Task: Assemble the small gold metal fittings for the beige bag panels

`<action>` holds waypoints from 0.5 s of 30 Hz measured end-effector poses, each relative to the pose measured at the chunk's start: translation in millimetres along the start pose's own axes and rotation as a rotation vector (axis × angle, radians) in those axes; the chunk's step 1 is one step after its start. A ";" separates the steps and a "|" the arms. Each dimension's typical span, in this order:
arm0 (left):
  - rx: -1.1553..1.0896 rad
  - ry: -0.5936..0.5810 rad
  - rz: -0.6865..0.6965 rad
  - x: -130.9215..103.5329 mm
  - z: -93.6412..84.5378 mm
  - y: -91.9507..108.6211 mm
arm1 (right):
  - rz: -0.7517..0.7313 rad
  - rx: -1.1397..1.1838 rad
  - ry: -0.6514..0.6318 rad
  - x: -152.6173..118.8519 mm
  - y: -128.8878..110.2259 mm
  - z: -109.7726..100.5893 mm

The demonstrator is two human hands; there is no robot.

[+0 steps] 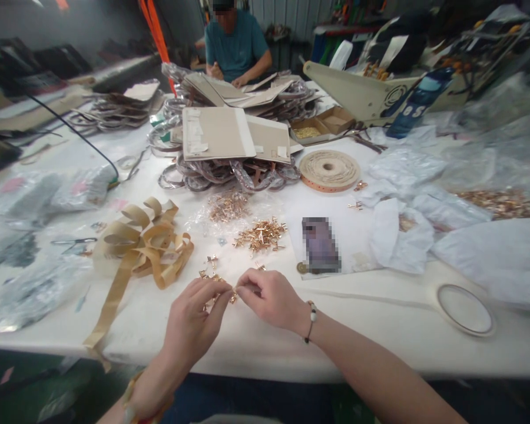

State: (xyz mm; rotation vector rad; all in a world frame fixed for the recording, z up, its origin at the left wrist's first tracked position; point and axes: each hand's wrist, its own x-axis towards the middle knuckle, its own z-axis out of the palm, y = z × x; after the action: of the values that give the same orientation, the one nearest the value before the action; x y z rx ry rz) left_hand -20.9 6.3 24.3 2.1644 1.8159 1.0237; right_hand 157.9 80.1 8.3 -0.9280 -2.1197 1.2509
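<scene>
Hands, tiny fitting between, shiny gold

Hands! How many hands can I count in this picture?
4. The wearer's left hand and right hand meet at a small golden piece. Across the table, the co-worker has a raised hand and a lower hand, both blurry.

From afar I see a white table bearing small gold metal fittings, curled flat tan strips and a round beige roll.
</scene>
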 end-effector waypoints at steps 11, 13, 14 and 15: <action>0.052 -0.021 0.174 1.2 1.4 -5.8 | -0.050 0.033 0.044 -0.3 4.4 2.8; 0.059 -0.032 0.168 1.2 1.4 -7.5 | -0.047 0.020 0.052 -0.9 3.5 2.8; 0.062 -0.028 0.156 1.0 1.4 -8.4 | -0.046 0.018 0.054 -1.1 3.1 2.8; 0.062 -0.025 0.142 0.6 1.4 -9.1 | -0.046 0.015 0.054 -1.3 2.7 2.9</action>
State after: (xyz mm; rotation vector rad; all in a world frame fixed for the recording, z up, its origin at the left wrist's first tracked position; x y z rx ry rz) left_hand -27.6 9.7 18.9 2.3613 1.7270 0.9751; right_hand 157.5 78.5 4.5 -0.8920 -2.0747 1.2045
